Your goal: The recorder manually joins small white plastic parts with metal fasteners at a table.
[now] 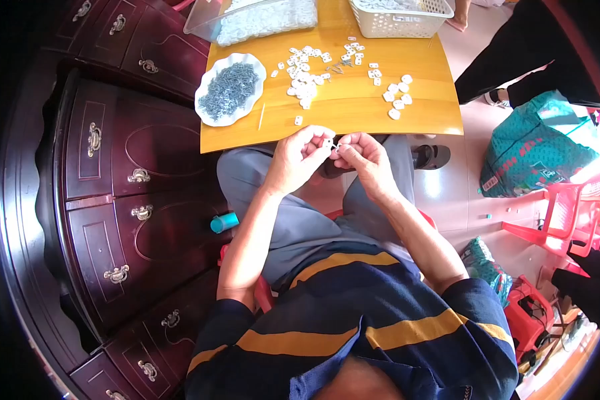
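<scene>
Just off the table's near edge, my left hand [292, 161] pinches a small white plastic piece [327, 143] between thumb and fingertips. Close beside it, my right hand [372, 168] is closed in a pinch; something small and pale shows at its fingertips, too small to name. Many similar loose white pieces [304, 88] lie in a heap on the yellow wooden table [353, 123]. A few small grey metal pins [341, 67] are next to them. At the left, a white scalloped dish [213, 119] holds a pile of thin grey metal pins, perhaps nails or screws.
A clear plastic bin [203, 23] and a white basket [400, 28], both with white pieces, stand at the far edge. A thin stick [262, 116] lies near the dish. Dark drawers [140, 153] flank my left; a teal bag [540, 150] and red stool [547, 217] are right.
</scene>
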Motion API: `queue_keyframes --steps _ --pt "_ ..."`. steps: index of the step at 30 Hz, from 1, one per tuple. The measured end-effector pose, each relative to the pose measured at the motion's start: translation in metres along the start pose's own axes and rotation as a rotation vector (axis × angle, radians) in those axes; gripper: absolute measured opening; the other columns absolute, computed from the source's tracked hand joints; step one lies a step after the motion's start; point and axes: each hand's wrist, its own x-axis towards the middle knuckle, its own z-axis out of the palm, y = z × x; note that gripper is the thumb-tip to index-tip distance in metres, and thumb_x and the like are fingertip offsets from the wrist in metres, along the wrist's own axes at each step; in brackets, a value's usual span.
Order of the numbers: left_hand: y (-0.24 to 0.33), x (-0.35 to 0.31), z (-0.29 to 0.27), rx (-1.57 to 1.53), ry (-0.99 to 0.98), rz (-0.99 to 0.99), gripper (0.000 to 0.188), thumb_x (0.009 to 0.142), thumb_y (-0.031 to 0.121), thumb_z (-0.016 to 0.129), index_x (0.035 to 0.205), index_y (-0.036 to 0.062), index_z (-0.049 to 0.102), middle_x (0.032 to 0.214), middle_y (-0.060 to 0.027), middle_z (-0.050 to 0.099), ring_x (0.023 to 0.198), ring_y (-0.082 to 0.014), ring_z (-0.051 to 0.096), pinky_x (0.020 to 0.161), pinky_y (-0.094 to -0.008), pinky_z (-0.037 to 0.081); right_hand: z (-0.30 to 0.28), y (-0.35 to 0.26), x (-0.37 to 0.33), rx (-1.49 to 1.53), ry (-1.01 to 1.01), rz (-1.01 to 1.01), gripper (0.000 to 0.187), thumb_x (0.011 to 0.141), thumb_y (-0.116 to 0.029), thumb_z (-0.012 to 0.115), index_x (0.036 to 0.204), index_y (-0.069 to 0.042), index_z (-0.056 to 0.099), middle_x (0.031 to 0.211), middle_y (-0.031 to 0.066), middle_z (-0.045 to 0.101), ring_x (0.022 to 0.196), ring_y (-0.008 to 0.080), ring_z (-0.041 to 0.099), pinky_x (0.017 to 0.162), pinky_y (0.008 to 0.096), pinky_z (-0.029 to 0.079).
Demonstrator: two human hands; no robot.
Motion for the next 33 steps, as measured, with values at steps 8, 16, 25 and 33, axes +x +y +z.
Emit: queue_keyframes --steps 8,16,25,33 --pt "-0.002 0.0 0.001 0.011 -0.023 0.01 0.017 0.093 0.002 0.065 0.11 0.0008 0.064 0.088 -0.0027 0.069 0.072 -0.0063 0.067 0.063 -0.0231 0.054 0.003 -0.002 -0.003 0.008 -0.019 -0.037 0.009 0.101 -0.011 0.059 0.107 -0.004 0.06 0.096 0.0037 0.07 0.088 0.0085 0.067 0.08 0.0229 0.052" --pt "0.001 0.0 -0.004 0.006 -0.082 -0.014 0.018 0.094 -0.002 0.064 0.112 -0.0026 0.064 0.093 -0.0041 0.069 0.082 -0.0088 0.068 0.074 -0.0231 0.055 0.002 -0.001 -0.002 -0.006 -0.026 -0.033 0.01 0.101 -0.011 0.058 0.107 -0.004 0.06 0.097 0.0045 0.07 0.088 0.0085 0.067 0.08 0.0231 0.052" --pt "0.012 0.003 -0.004 0.13 -0.102 0.006 0.016 0.092 0.0 0.066 0.108 -0.0014 0.068 0.091 -0.0035 0.07 0.078 -0.0076 0.068 0.069 -0.0231 0.055 0.001 -0.002 -0.001 -0.008 -0.027 -0.037 0.009 0.101 -0.011 0.058 0.107 -0.004 0.061 0.096 0.004 0.07 0.087 0.0085 0.067 0.081 0.0232 0.053" --pt "0.007 0.006 -0.004 0.184 -0.056 0.07 0.013 0.091 0.006 0.071 0.103 0.003 0.072 0.082 -0.0004 0.064 0.063 -0.0058 0.055 0.058 -0.0235 0.047 0.002 -0.003 -0.002 -0.011 -0.023 -0.035 0.01 0.101 -0.012 0.06 0.106 -0.004 0.062 0.096 0.003 0.07 0.085 0.0086 0.067 0.081 0.0237 0.053"
